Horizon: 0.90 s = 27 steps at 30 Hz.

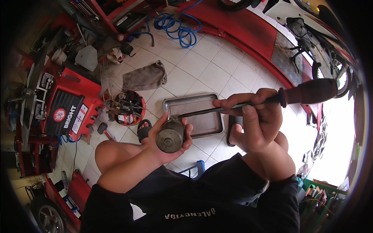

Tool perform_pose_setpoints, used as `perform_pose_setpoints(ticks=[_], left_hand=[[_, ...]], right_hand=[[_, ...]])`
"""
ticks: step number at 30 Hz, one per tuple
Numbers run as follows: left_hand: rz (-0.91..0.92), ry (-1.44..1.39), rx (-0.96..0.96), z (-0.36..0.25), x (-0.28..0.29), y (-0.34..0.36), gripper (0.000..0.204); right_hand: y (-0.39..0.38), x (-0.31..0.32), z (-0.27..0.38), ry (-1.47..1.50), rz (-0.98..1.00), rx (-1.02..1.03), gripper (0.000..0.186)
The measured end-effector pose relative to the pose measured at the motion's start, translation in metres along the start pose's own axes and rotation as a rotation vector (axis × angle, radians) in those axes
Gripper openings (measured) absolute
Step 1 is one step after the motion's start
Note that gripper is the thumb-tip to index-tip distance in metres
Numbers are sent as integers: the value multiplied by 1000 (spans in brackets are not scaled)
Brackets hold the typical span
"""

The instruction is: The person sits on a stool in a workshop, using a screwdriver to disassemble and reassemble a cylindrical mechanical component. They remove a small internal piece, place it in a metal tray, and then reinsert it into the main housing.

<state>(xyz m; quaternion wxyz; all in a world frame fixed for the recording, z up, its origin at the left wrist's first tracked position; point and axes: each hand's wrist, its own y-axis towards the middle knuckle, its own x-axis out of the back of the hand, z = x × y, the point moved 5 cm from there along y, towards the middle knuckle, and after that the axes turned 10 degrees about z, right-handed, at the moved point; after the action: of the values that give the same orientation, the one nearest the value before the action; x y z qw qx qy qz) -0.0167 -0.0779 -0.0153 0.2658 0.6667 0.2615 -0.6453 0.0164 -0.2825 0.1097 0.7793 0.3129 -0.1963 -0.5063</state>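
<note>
My left hand (164, 156) is wrapped round a dull grey metal cylinder with a round raised boss on its end, which looks like a small motor housing (169, 136). In my right hand (262, 120) is a long screwdriver (309, 93) with a dark red handle and a dark shaft. Its handle points out to the right, and my fingers close round the shaft just ahead of it. The shaft runs left to the far end of the housing, where the tip seems to touch; the exact contact is too small to make out.
Beyond my hands a shallow metal tray (190, 97) lies on the tiled floor. To its left are a red tub of tools (144, 110), a grey cloth (143, 75) and a hammer (103, 129). A red machine (70, 110) stands left, a motorcycle (297, 29) far right, a blue hose (186, 39) ahead.
</note>
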Motion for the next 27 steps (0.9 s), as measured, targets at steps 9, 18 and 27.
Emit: perform_pose_setpoints(ticks=[9, 18, 27], left_hand=[[56, 26, -5, -8, -13, 2, 54], [-146, 678, -315, -24, -1, -5, 53], [-216, 235, -234, -12, 0, -1, 53]], right_hand=[[5, -2, 3, -50, 47, -114, 20], [2, -16, 25, -76, 252, -46, 31], [-1, -21, 29, -243, 299, 27, 43]])
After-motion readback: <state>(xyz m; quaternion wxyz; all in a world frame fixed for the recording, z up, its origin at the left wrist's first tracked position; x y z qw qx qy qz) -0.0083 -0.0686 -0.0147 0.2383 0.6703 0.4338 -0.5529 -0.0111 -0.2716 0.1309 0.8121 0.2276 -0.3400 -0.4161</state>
